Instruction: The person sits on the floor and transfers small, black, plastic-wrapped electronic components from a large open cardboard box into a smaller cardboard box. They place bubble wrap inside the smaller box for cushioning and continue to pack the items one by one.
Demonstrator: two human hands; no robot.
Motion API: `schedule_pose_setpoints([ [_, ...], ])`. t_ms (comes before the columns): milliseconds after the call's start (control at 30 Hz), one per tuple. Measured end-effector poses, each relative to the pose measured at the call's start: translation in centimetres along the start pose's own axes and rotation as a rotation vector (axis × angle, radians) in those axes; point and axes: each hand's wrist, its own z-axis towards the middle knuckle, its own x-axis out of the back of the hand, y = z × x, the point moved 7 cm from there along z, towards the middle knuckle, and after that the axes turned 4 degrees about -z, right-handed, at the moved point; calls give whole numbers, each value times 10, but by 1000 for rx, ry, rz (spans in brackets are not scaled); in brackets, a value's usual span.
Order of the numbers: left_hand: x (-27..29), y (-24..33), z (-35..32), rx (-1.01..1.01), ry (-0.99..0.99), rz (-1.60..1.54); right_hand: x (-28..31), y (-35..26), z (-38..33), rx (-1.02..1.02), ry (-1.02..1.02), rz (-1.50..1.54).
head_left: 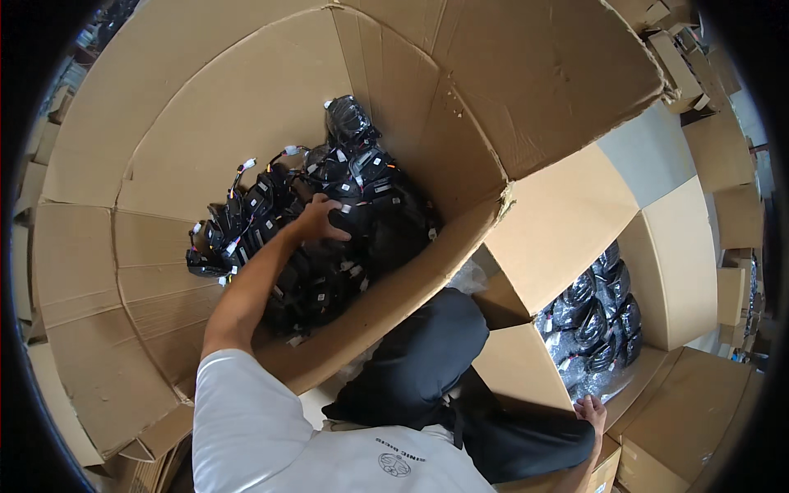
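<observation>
My left hand (319, 222) reaches down into a large, deep cardboard box, thumb and fingers apart over a heap of black plastic units (263, 201). The units have short cables with white connectors and small white labels; some look wrapped in clear film. Its fingertips touch the heap, and the units under the palm are hidden. At the lower right, my right hand (590, 411) has its fingers curled at the near edge of a smaller open carton (518, 361), beside clear plastic wrap (604, 382). What those fingers grip is too small to make out. Inside this carton, wrapped black units (592, 320) lie in rows.
The large box's near wall (394, 316) rises between my left arm and my bent knee (436, 337). Raised carton flaps (567, 222) stand to the right. A closed cardboard box (690, 411) sits at the lower right, and more boxes (723, 156) are stacked beyond.
</observation>
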Motion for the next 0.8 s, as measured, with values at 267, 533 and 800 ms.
schedule_pose_setpoints([
  [267, -37, -37, -3, 470, -22, -996, -1, 1, 0, -28, -35, -11],
  [533, -53, -57, 7, 673, 241, -861, -2, -11, 0, 68, -51, -138],
  [800, 126, 72, -86, 71, 163, -953, -3, -120, -60, 505, 33, -298],
])
